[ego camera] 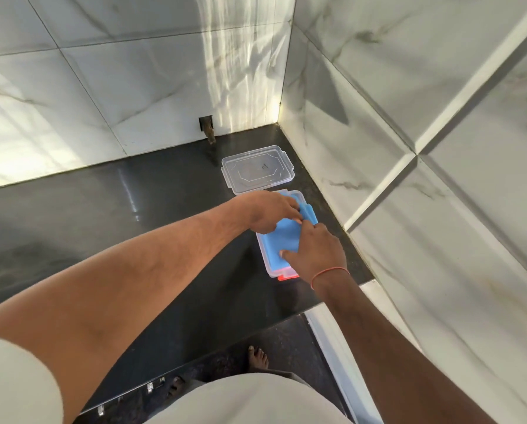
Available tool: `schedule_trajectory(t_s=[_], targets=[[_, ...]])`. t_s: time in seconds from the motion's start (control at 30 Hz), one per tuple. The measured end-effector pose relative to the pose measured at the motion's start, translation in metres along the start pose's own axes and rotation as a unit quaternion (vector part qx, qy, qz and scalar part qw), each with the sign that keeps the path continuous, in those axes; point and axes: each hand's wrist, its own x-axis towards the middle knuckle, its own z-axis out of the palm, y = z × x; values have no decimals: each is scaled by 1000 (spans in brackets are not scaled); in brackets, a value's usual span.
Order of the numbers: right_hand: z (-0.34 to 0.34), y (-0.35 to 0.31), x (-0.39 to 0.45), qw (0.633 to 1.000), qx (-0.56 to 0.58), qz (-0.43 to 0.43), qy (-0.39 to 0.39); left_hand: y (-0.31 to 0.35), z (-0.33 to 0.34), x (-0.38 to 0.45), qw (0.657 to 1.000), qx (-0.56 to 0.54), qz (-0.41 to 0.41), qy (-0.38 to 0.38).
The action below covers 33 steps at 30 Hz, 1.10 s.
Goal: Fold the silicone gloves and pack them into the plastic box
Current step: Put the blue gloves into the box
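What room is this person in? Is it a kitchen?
Probably a kitchen, though I can't be sure. There's a shiny black stone counter in a corner of marble-look wall tiles, and a clear plastic box with its lid off.

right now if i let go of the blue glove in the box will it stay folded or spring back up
Probably springs up some: the blue glove bulges above the plastic box rim at its far end, and both the left hand and right hand press it down. It looks soft and floppy, so the lid could likely hold it.
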Motion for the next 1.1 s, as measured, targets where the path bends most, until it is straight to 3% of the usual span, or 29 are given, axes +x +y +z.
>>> schedule_trajectory(t_s=[0.13, 0.23, 0.33, 0.47, 0.6, 0.87, 1.1], targets=[[16, -4, 14, 999, -25, 7, -44, 3, 6, 9, 998, 26, -18, -52], [22, -3, 24, 996, -47, -1, -75, 7, 16, 10, 994, -12, -68, -81], [22, -2, 33, 994, -57, -16, -89, 6, 19, 9, 990, -52, -110, -66], [21, -9, 43, 985, -100, -93, -108, -4, 24, -15, 989, -33, -138, -51], [23, -34, 54, 966, -131, -185, -122, -16, 41, -56, 972, -89, -217, -28], [44, -116, 57, 893, -166, -388, -156, -27, 88, -158, 907, -151, -392, 31], [63, -159, 54, 801, -219, -546, -110, -19, 127, -207, 861, -138, -487, 55]])
